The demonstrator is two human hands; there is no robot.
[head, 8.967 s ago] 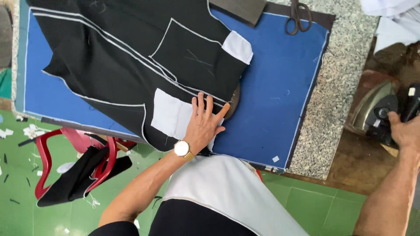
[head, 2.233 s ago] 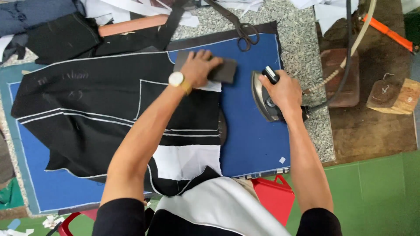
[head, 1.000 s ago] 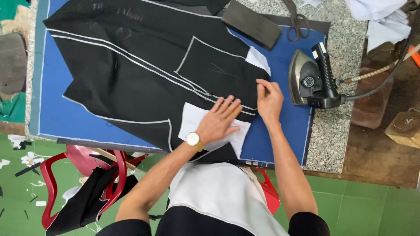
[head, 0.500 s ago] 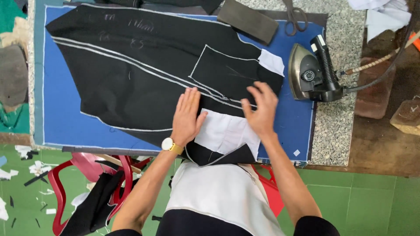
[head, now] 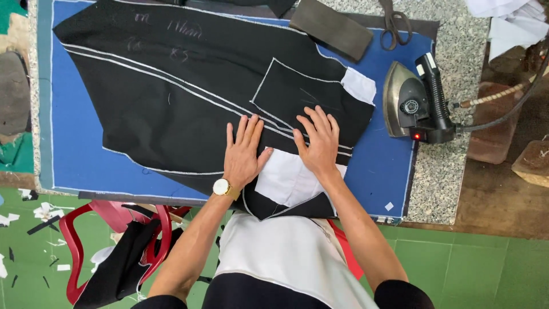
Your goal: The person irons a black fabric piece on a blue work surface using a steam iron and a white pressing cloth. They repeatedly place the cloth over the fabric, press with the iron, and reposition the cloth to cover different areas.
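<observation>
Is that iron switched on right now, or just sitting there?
Apparently on: the iron shows a small red light at its heel. It rests untouched on the blue pressing mat.

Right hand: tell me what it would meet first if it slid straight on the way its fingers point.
The right hand lies flat on the black garment panel, fingers pointing up the table. Sliding on, it would probably first cross the white-stitched pocket outline, then reach the dark pressing block.

Green tiled floor [head: 457,269], red chair [head: 86,229].
</observation>
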